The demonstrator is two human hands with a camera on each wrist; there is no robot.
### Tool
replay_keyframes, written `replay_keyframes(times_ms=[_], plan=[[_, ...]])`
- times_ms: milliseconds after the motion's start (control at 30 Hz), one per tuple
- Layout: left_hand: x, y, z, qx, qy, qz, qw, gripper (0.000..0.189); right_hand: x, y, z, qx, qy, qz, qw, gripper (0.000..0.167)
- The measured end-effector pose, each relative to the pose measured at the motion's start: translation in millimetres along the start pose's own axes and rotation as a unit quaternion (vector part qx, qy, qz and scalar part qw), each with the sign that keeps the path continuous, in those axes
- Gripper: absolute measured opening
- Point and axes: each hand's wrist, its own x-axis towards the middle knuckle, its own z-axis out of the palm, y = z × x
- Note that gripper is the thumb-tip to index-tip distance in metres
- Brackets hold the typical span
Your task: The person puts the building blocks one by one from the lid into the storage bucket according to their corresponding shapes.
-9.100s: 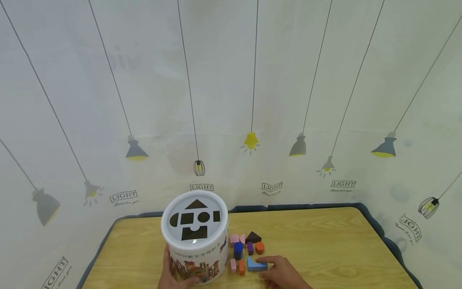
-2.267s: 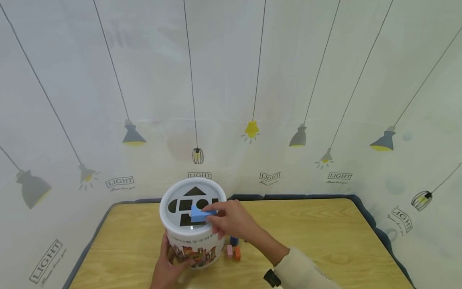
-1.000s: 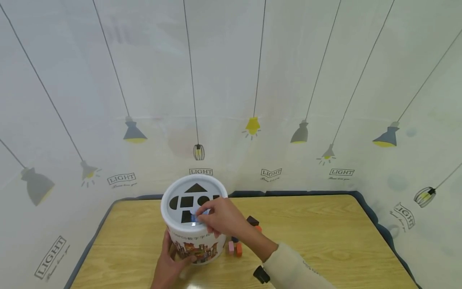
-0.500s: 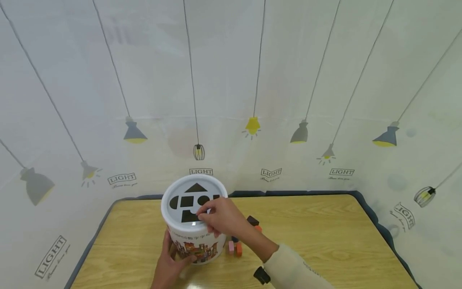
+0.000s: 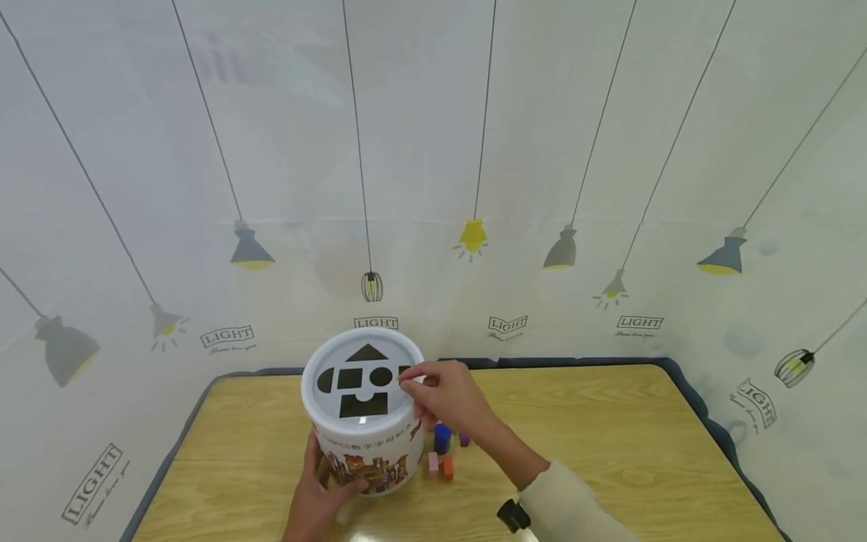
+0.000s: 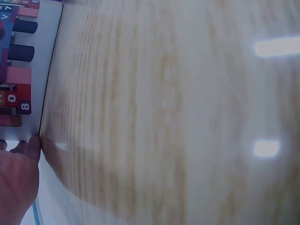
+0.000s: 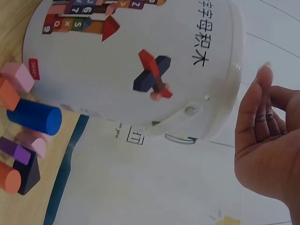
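Observation:
A white bucket (image 5: 369, 452) with a shape-sorter lid (image 5: 332, 410) stands on the table, slightly left of the middle. My left hand (image 5: 318, 497) holds the bucket low on its side; in the left wrist view, the fingertips of that hand (image 6: 18, 176) touch the printed wall. Over the lid's right edge is my right hand (image 5: 450, 399), fingers loosely bent, nothing visible between them. The right wrist view shows a blue cylinder (image 7: 35, 117), purple block (image 7: 14, 151), black triangular block (image 7: 29, 173), orange cylinder (image 7: 9, 178) and pink half-round block (image 7: 32, 141) beside the bucket.
A small pink block (image 5: 433, 464) and an orange block (image 5: 448, 468) lie close to the bucket's right side. The wooden table (image 5: 609, 444) extends to the right. A wall covering with printed lamps (image 5: 474, 237) rises behind its back edge.
The blue notched block pinched by my right hand went down into the notched slot and is out of sight. The right hand then moved right, off that slot. The left hand stays on the bucket.

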Motion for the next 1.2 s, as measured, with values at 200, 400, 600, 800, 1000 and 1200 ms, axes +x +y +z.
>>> replay_keyframes(times_ms=[200,400,600,800,1000,1200], plan=[[-0.8,4.3,-0.1,0.007,-0.004,-0.023,0.9997,0.129,-2.1,13.0,-12.9,0.019,0.031,-0.003,0.9993,0.021],[-1.7,6.1,-0.2,0.01,-0.005,-0.041,0.9991,0.13,-1.6,32.3,-22.3,0.036,0.055,0.018,0.9977,0.021],[-0.2,3.9,1.0,0.012,-0.001,-0.031,0.9994,0.13,-2.2,50.5,-26.9,0.033,0.076,0.047,0.9955,0.021],[1.6,2.4,1.1,0.02,0.002,-0.023,0.9995,0.13,-1.2,74.0,-26.8,0.021,0.084,0.069,0.9938,0.023],[1.4,2.1,0.4,0.012,-0.002,-0.036,0.9993,0.129,-2.3,96.9,-26.1,0.028,0.094,0.079,0.992,0.022],[1.1,1.2,0.2,0.011,-0.002,-0.024,0.9997,0.128,-3.2,116.8,-27.3,0.034,0.113,0.104,0.9876,0.021]])
